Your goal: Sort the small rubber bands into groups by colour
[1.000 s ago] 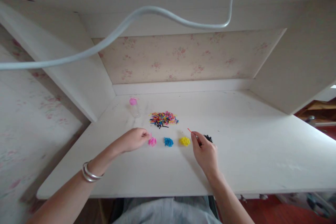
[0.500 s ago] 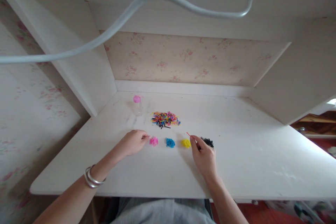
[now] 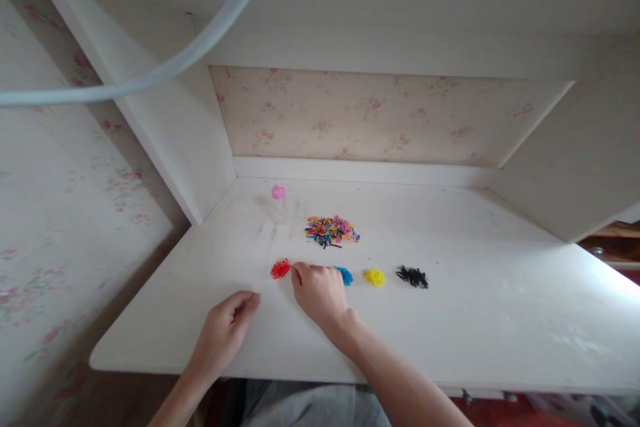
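My right hand reaches across to the left, its fingers pinched at the right edge of a small pile of red rubber bands; a bit of red shows at the fingertips. The hand hides the pink pile and part of the blue rubber bands. My left hand is closed nearer the front edge, below the red pile and apart from it. Anything inside its fingers is hidden. Yellow rubber bands and black rubber bands lie farther right in the same row.
Behind the row lies a larger heap of mixed-colour rubber bands. A clear bottle with a pink top stands to its left on the white desk. A pale cable crosses the upper view below a shelf.
With a thin red band in its fingers, my right hand has swung left from beside the yellow and black piles. My left hand has drawn back toward me, exposing the red pile.
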`<state>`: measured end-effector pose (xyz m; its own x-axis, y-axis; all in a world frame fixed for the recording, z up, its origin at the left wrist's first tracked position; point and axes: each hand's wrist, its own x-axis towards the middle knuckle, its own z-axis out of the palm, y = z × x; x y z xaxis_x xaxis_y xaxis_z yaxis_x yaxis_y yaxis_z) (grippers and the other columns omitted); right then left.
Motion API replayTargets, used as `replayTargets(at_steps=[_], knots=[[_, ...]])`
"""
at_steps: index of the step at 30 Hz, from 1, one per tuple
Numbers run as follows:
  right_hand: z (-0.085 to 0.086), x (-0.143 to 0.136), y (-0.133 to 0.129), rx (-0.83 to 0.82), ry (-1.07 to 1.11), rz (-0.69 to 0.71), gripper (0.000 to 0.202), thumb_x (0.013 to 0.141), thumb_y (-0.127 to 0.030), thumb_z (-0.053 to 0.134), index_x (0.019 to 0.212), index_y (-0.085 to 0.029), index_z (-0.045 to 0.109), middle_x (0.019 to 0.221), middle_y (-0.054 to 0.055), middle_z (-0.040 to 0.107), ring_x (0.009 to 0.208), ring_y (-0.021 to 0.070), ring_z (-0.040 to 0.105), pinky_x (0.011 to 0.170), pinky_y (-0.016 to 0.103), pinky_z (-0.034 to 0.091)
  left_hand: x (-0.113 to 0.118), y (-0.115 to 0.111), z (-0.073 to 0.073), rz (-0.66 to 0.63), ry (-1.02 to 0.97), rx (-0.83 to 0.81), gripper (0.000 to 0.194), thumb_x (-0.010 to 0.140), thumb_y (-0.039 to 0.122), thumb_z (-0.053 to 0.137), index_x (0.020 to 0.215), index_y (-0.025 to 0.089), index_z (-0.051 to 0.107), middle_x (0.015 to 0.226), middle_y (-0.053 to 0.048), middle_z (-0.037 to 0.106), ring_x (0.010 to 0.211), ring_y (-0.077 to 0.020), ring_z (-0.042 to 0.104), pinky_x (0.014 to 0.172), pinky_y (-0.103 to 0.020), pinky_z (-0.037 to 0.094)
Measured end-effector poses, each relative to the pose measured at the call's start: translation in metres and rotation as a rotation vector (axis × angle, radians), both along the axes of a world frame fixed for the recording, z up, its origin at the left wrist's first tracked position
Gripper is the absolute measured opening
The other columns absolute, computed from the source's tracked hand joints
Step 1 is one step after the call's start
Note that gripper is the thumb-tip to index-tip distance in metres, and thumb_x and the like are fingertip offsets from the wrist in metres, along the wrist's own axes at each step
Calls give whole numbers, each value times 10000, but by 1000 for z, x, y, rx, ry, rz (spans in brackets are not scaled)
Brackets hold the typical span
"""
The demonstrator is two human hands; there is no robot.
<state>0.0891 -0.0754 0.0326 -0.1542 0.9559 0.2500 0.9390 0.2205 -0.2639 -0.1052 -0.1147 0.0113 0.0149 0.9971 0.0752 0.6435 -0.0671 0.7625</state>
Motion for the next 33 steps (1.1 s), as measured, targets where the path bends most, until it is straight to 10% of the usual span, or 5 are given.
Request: replayTargets(at_steps=[19,33], knots=[[8,-17,-5,1,-65,106,286,883,-258,383,786,-218,650,677,40,693,605,180,641,546,231,366,3,3,-6,-103,8,3,335,871,441,430,737,188,605,628,16,575,594,-132,526,564,-199,399],[-31,98,-91,-85,495,-116,331,891,-403,418,828,-215,683,490,-24,556,430,85,486,467,166,327,65,39,30,-250,293,123,299,884,387,408,838,215,649,727,-9,660,652,-131,590,625,-208,417]])
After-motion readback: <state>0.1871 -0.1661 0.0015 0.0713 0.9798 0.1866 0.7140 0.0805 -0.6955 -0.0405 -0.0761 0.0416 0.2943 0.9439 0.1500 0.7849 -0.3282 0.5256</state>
